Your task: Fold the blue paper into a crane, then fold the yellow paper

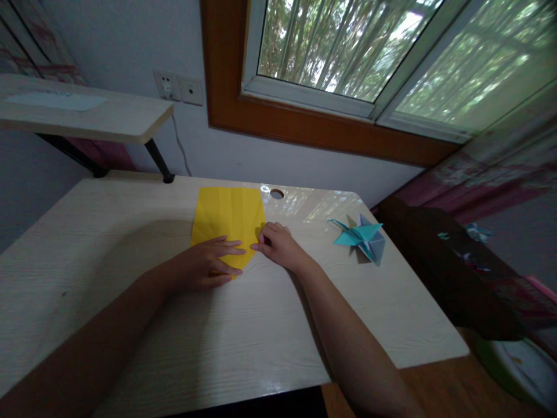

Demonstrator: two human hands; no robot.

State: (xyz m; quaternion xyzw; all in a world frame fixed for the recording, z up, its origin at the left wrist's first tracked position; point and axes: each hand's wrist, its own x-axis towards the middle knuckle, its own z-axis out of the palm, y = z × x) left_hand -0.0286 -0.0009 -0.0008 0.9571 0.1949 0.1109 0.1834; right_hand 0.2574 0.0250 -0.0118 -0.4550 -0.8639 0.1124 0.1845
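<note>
A sheet of yellow paper (228,212) lies on the pale wooden desk, creased along its length, with its near end narrowing to a point. My left hand (209,264) rests flat across the lower left of the paper, fingers spread and pressing on it. At the paper's right edge, my right hand (278,245) has its thumb and fingers pinched together on the slanted border. Part of the near point is covered by my left fingers.
To the right on the desk (270,342) sits a folded blue and teal paper figure (361,237). A raised shelf (126,119) on black legs stands at the back left, with a sheet of paper (56,101) on it. A cable hole (277,194) opens near the back edge.
</note>
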